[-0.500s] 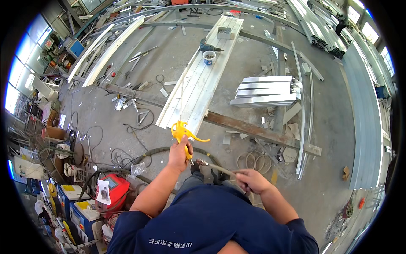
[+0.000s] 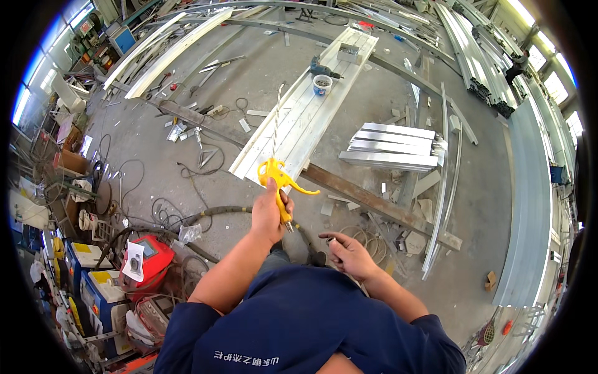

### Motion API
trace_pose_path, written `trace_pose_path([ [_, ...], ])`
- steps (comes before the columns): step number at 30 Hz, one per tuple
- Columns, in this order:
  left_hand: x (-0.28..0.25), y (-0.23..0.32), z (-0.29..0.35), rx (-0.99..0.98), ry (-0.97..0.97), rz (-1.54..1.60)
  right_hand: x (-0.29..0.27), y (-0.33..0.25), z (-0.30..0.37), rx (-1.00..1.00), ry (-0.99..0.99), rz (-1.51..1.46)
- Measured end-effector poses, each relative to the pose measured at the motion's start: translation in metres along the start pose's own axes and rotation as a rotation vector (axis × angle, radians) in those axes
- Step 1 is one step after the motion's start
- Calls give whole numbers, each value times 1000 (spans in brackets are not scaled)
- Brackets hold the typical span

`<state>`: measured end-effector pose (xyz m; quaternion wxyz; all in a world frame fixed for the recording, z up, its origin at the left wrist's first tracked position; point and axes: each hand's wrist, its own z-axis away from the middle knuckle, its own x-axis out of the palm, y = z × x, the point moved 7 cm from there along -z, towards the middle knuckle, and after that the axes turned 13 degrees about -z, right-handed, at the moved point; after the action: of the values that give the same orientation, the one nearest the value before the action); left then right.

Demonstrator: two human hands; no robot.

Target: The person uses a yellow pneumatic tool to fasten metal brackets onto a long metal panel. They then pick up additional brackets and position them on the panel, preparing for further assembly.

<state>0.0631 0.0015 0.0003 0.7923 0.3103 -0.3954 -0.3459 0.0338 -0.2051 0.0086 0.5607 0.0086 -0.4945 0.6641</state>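
Observation:
My left hand [image 2: 269,215] is closed round the grip of a yellow air blow gun [image 2: 273,171]. The gun's long thin metal nozzle points away from me, over the pale metal panels [image 2: 283,134]. Its curved yellow lever sticks out to the right, and a metal fitting shows at the bottom of the grip. Right of the gun and apart from it is my right hand [image 2: 352,255], with the index finger stretched and the other fingers curled. A small metallic end of the air hose [image 2: 331,242] seems to show at my thumb; the rest of the hose is hidden.
On the panels stand a drill [image 2: 324,68], a white tub [image 2: 321,85] and a grey box [image 2: 349,53]. A rusty beam [image 2: 380,199] crosses below. Stacked metal tubes [image 2: 392,146] lie to the right. Left are a red machine [image 2: 149,258] and cables [image 2: 212,212] on the floor.
The hose stretch that ran out of my right hand no longer shows. That hand has moved left and a little up, its index finger now extended. The blow gun has shifted slightly right and up.

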Motion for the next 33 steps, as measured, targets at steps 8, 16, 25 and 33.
trace_pose_path([
  [8,38,-1,7,143,-32,-81,23,-14,-17,-378,126,607],
  [16,41,12,14,275,-21,-241,26,-15,-12,-375,274,606],
  [25,107,-73,25,42,-623,-347,16,-210,52,-1069,268,-484],
  [33,170,-60,87,-97,-1250,-215,11,-429,215,-1749,493,-134],
])
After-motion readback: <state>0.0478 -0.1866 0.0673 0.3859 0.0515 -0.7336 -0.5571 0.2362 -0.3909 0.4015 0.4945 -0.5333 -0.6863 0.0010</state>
